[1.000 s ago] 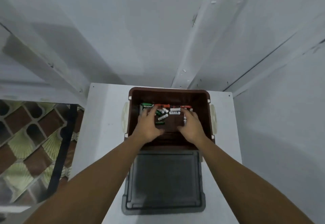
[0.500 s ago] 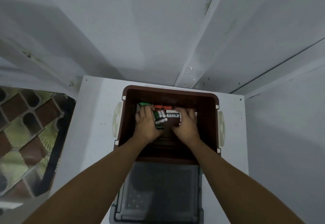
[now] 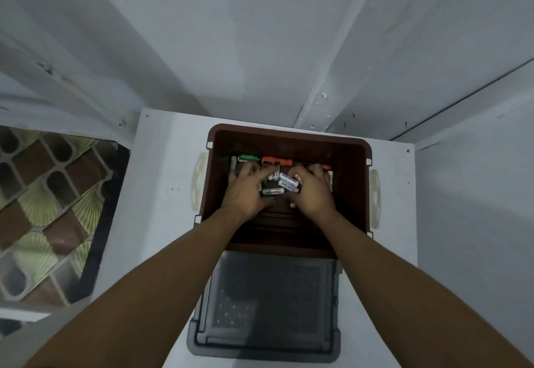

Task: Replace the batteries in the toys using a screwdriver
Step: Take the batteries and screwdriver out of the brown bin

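Fingers of the left grip [image 3: 245, 191] curl down over a loose heap of white batteries [image 3: 284, 185], with the thumb tucked in at the near side. The right grip [image 3: 313, 194] mirrors it, its fingers bent round the same heap from the other side, so the cells sit bunched between the two. Several carry the printed word Heybright.

Both grips are low inside a brown plastic bin [image 3: 289, 139]. Along its far wall lie a green-handled screwdriver [image 3: 248, 157] and, just beside it, an orange-handled screwdriver [image 3: 273, 161]. A red object [image 3: 326, 167] shows past the right knuckles, too hidden to name. A lone battery [image 3: 233, 162] stands against the bin's left wall, and a few side batteries [image 3: 331, 181] lie beside the right grip.

Cream handles [image 3: 199, 178] sit on the bin's two sides. Just in front of its near wall a dark grey lid [image 3: 268, 310] lies flat on the white surface [image 3: 161, 194]. Patterned floor tiles [image 3: 43, 194] show to the left.
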